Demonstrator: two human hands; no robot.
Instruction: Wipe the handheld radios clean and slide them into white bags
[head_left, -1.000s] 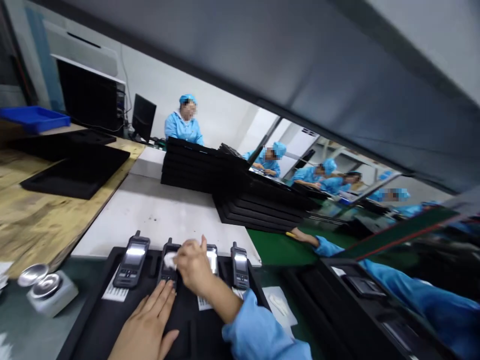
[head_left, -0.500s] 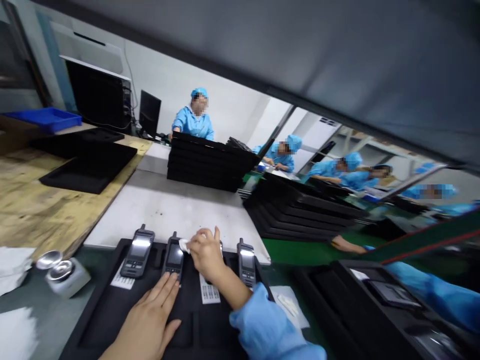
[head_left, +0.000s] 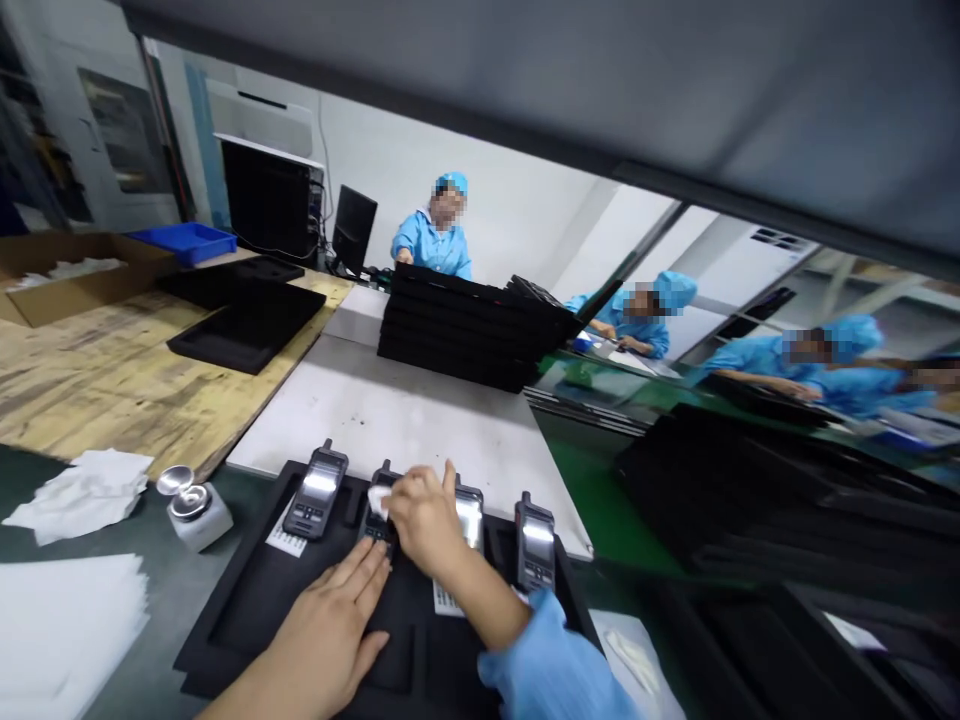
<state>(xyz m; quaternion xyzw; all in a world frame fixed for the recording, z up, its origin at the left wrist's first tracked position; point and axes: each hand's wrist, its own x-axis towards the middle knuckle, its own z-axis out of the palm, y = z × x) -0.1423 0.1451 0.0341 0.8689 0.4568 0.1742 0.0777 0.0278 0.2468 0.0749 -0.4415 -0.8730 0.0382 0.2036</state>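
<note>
My left hand (head_left: 326,615) lies flat, fingers stretched out, its fingertips on the lower keypad end of the second handheld radio (head_left: 370,524) from the left. Pinched in my right hand (head_left: 427,520) is a small white wipe (head_left: 379,500), pressed against that radio's screen. The radio sits in a black foam tray (head_left: 251,610), partly covered by both hands. Beside it in the tray are a radio (head_left: 316,492) on the left, another radio (head_left: 471,515) partly behind my right hand, and a further radio (head_left: 535,545) at the right. White barcode labels (head_left: 286,537) show beneath some radios.
Left of the tray stands a small bottle (head_left: 199,515) with its metal lid up, near crumpled white wipes (head_left: 82,490) and a white sheet stack (head_left: 67,630). Stacked black trays (head_left: 465,330) rise ahead, more trays (head_left: 750,490) at right. Co-workers in blue sit beyond; a shelf hangs overhead.
The camera view has swung left, so the scene sits further right in the picture. My right hand has moved the wipe from the radio's right edge onto its screen. My left hand stays on the radio.
</note>
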